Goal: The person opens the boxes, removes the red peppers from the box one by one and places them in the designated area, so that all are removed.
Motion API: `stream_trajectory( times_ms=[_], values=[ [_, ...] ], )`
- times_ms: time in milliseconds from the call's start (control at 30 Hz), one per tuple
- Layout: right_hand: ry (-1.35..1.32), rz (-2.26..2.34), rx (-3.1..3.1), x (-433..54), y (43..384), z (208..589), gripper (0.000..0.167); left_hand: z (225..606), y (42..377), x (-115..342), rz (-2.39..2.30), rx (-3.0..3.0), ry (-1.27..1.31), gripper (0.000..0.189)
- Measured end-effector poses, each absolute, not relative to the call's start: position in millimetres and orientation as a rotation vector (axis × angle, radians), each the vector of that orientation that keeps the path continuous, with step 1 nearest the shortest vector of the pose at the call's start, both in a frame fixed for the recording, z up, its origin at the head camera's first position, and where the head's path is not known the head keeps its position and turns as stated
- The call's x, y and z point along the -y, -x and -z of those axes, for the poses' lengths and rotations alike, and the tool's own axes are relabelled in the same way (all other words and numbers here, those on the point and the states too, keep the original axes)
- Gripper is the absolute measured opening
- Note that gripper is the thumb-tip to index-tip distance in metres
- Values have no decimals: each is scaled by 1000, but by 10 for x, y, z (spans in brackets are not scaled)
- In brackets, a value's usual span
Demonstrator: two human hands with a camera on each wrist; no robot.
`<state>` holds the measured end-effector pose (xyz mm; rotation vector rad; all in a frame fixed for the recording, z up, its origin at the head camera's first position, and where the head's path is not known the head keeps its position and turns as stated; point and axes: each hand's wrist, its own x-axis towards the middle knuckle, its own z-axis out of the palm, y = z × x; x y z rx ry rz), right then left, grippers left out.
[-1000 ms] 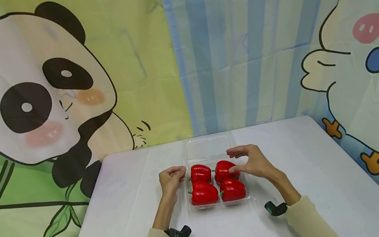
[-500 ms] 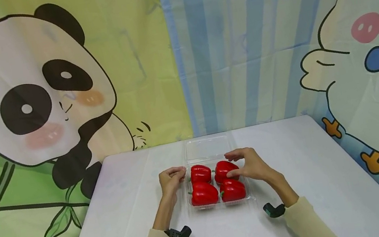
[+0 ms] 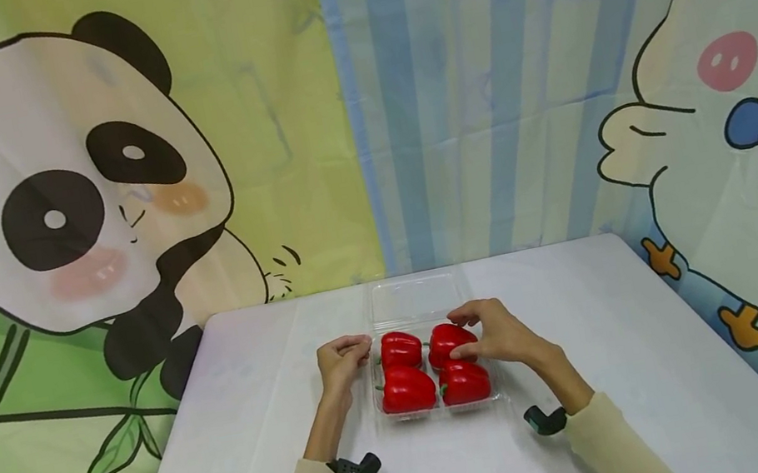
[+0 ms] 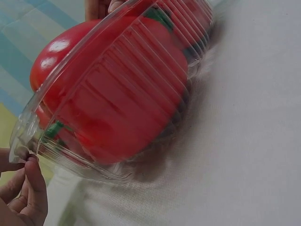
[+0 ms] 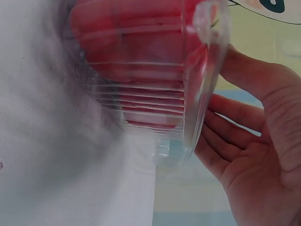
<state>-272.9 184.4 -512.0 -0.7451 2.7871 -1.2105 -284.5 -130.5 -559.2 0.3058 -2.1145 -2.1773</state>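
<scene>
A clear plastic clamshell box [image 3: 496,395] holds several red bell peppers, with its lid [image 3: 414,298] folded back flat behind it. At the box's back left corner, my left hand [image 3: 340,363] pinches the rim between thumb and fingertips, also seen in the left wrist view [image 4: 33,188]. My right hand [image 3: 506,332] reaches over the right rim, thumb in front and fingers behind, curled round the back right bell pepper [image 3: 446,336]. The other peppers include a front right one [image 3: 466,382] and a front left one [image 3: 407,388]. In the right wrist view, the box wall hides the right fingertips.
The box stands on a white-covered table [image 3: 262,392]. Behind the table hangs a curtain [image 3: 437,133] printed with a panda and a white duck. Dark wrist cameras sit on the left wrist [image 3: 355,469] and right wrist [image 3: 546,418].
My right hand has moved slightly left and forward over the back right bell pepper, its thumb and fingers now closer round it. The left hand stays at the rim. The peppers have not visibly moved.
</scene>
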Motion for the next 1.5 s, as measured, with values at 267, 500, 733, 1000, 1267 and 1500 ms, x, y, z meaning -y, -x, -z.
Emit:
stream_trajectory(
  times_ms=[267,500,733,1000,1267,1500],
  values=[
    [757,1141,-2793,-1823,2743,5096,64,5577,2839,1305,2192,2113,-310,20],
    [731,1053,-2811,-1782,2765,5085,59,5580,2840,1308,2195,2117,-316,21],
    [696,1052,-2789,-1769,2777,5078,57,5598,2850,1304,2183,2132,-327,20],
    [727,1064,-2798,-1775,2785,5084,57,5600,2858,1305,2188,2124,-321,20],
    [821,1040,-2811,-1764,2831,5095,54,5590,2859,1302,2190,2123,-314,21],
    [856,990,-2859,-1730,2855,5117,51,5573,2844,1319,2235,2112,-287,23]
  ],
)
